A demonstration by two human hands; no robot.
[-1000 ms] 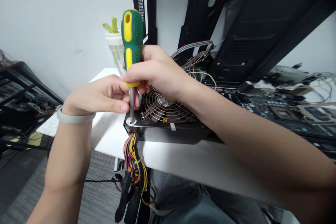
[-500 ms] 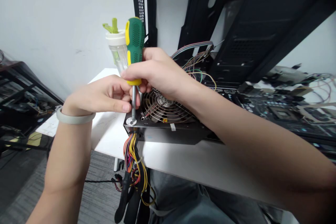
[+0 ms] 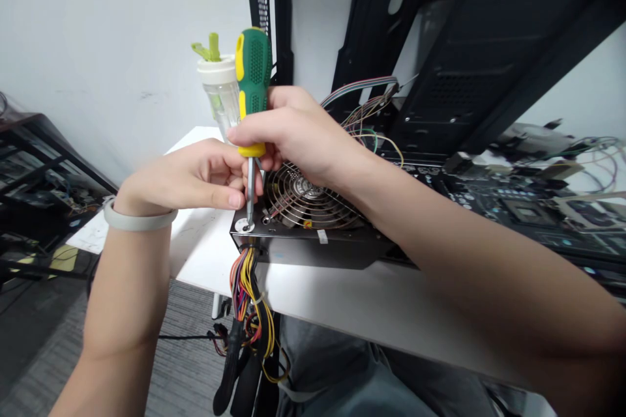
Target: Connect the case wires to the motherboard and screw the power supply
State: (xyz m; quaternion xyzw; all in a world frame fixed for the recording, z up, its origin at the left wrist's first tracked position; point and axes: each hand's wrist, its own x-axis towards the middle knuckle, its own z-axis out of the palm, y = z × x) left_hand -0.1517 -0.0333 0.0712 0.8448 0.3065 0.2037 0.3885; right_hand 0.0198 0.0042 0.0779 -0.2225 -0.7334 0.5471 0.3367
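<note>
One green-and-yellow screwdriver (image 3: 253, 71) stands upright with its tip in a washer-ringed screw hole (image 3: 245, 226) at the near left corner of the black power supply (image 3: 313, 244), which lies on the white desk (image 3: 205, 247). Your right hand (image 3: 298, 137) is closed around the handle, while your left hand (image 3: 190, 179) curls in around the shaft. You can't tell how many fasteners remain from here, and the small white tag (image 3: 321, 236) beside the fan grille (image 3: 303, 202) shows nothing readable.
</note>
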